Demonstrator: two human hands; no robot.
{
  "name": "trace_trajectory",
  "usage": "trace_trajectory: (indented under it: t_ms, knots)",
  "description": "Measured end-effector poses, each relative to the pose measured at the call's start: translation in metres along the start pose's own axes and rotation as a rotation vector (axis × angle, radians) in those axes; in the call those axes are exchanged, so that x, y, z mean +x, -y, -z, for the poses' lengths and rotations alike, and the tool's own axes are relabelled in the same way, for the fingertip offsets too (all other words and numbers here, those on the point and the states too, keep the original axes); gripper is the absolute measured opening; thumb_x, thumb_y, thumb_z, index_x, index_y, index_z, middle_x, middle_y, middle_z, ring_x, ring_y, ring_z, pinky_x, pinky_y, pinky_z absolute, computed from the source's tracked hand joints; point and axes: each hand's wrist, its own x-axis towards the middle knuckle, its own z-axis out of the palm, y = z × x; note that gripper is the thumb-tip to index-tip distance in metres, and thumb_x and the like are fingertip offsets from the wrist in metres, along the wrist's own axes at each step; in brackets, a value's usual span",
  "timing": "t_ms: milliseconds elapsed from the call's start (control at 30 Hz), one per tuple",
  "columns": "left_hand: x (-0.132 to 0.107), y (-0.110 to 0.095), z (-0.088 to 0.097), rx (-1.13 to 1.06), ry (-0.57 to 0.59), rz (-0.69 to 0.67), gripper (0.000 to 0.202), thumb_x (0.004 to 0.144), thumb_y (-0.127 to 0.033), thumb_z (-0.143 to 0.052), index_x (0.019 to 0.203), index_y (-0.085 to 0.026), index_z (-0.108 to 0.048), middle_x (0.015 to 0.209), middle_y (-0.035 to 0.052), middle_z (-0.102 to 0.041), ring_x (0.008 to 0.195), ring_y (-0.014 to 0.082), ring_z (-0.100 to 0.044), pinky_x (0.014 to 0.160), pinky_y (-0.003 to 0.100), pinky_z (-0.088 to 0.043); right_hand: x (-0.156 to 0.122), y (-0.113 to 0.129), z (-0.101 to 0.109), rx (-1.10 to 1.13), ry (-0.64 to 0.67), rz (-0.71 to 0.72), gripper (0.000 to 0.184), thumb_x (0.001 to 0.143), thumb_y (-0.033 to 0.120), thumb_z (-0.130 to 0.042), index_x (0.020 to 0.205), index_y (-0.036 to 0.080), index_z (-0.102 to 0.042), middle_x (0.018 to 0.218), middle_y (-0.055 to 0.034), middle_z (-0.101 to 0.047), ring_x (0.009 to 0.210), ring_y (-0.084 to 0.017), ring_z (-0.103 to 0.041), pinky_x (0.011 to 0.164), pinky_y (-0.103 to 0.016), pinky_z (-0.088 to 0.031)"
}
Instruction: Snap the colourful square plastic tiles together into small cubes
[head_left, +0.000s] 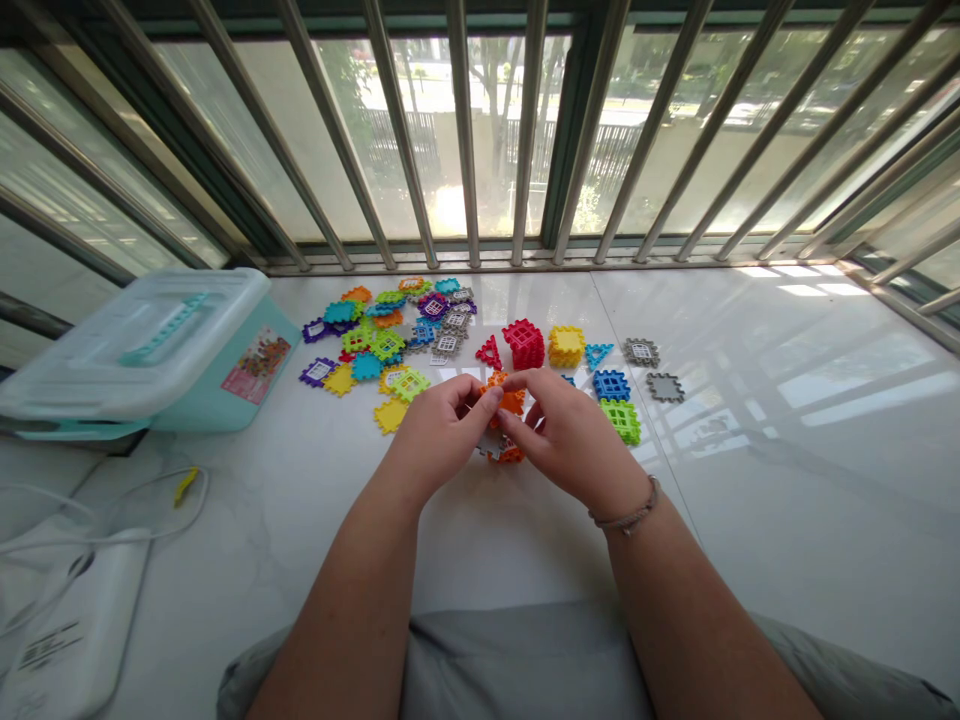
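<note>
Both hands meet in the middle around an orange interlocking building tile (513, 400). My left hand (450, 425) pinches it from the left, thumb along its face. From the other side my right hand (559, 425) grips it with thumb and forefinger. Just below my fingers, a grey tile (491, 444) and another orange piece (513, 455) show in part; I cannot tell whether they are joined to the held tile. Behind the hands stand a red stack of tiles (523, 343) and a yellow stack (566, 345), with a red triangle piece (488, 352) beside them.
Mixed loose tiles (386, 345) lie heaped at left. Blue tiles (611, 385), green tiles (619, 421), a blue triangle (598, 355) and grey tiles (665, 387) lie right. A lidded teal box (217, 380), white power strip (90, 610) and cable (199, 500) are left; metal railings (465, 150) stand behind.
</note>
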Motion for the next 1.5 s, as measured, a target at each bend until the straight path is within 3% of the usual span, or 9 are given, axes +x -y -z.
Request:
trace_trajectory:
  t_ms: [1500]
  knots:
    - [-0.0012,-0.0005,-0.0001,-0.007,0.011,0.000,0.045,0.102,-0.064,-0.065,0.084,-0.023,-0.068,0.074,0.0001,-0.071,0.069,0.0178,-0.059,0.062,0.029,-0.040,-0.0013,-0.0005,-0.0002,-0.004,0.001,0.003,0.019,0.106,0.029,-0.072,0.124,0.025,-0.068,0.122,-0.0077,-0.078,0.091,-0.022,-0.076,0.078,-0.035,-0.056]
